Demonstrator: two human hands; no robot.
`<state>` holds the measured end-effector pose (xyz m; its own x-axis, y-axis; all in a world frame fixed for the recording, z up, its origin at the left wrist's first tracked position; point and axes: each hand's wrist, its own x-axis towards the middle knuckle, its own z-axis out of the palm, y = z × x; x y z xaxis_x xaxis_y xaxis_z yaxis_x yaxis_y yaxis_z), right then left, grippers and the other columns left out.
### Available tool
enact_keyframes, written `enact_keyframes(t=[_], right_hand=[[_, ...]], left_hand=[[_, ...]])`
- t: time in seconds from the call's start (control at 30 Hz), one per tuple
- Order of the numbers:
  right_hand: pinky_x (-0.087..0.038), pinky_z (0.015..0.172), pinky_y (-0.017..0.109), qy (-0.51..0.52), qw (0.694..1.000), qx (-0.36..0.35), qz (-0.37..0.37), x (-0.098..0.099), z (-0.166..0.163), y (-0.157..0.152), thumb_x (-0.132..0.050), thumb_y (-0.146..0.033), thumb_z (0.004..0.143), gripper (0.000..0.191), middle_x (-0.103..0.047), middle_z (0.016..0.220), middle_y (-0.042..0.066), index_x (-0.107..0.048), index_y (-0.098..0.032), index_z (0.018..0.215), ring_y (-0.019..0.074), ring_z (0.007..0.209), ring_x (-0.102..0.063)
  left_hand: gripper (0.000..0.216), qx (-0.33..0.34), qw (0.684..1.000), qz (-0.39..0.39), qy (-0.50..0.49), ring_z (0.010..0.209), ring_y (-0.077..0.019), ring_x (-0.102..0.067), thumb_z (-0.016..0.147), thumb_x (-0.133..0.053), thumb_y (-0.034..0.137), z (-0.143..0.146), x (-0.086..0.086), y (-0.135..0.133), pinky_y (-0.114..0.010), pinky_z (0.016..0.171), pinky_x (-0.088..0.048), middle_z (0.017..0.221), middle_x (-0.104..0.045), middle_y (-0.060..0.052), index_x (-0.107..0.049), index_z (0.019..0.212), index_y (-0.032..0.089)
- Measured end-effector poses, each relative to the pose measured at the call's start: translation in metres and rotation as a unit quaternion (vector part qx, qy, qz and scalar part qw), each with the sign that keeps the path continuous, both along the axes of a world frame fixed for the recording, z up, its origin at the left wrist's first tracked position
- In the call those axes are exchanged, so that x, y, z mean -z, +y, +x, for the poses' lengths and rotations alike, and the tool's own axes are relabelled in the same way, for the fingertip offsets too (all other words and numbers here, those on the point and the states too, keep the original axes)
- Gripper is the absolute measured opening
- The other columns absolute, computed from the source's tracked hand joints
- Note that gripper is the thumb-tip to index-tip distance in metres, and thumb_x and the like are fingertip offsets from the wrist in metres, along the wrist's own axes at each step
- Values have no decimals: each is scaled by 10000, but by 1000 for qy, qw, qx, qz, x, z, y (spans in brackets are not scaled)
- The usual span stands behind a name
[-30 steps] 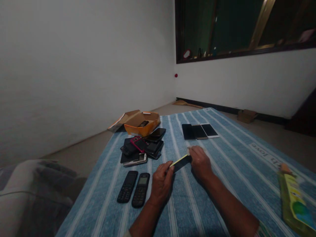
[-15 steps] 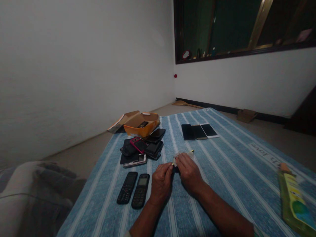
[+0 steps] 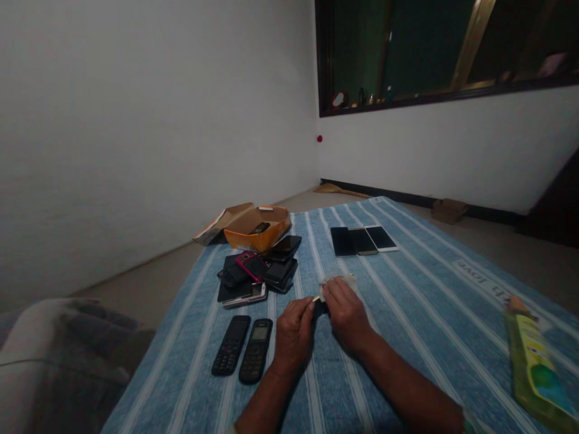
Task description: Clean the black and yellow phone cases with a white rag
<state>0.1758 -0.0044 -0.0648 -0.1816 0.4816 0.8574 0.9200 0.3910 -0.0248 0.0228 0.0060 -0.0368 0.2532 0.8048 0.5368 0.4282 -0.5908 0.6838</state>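
Note:
My left hand is closed, thumb and fingers pinching a small dark object with a pale yellow edge. Most of that object is hidden by my hands, so its kind does not show. Beside it, my right hand has its fingers bent over a crumpled whitish wipe or cloth, pressed close to the dark object. Left of my hands, two black keypad phones lie side by side, one farther out and one nearer.
A pile of phones lies before an open orange box with a phone inside. Three smartphones lie in a row at the far right, the first black. A yellow-green bottle lies on the right of the striped blue cloth.
The wipe is bunched closer over my right fingers, and more of the dark object shows between my hands. My hands have barely moved; the view has shifted slightly.

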Motion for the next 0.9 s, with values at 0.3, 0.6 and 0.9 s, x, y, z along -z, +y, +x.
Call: enact_keyframes(t=[0.3,0.6,0.9], right_hand=[[-501,924,422,59,998,9,-35,-7,26,11,-385,-75,934,306,-669,958,150,-678,-89,1021,257,1013,-575],[-530,853,396,145,987,61,-28,-4,54,21,-382,-20,871,382,-662,967,114,-687,-152,1060,227,950,-594],[-495,927,460,25,999,-6,-30,-4,-1,5,-390,-81,934,307,-665,1021,180,-653,-80,1094,284,1066,-557]], left_hand=[[280,-2,1000,-14,-6,835,-209,-697,924,-480,342,-2,3,2,-335,788,-550,876,-744,-69,-712,947,188],[277,-4,1000,-11,-5,841,-220,-704,914,-493,337,-3,4,3,-348,797,-550,884,-747,-81,-713,944,171],[280,-4,1000,-13,-11,841,-208,-704,916,-489,338,-1,2,2,-334,800,-555,888,-750,-74,-717,943,178]])
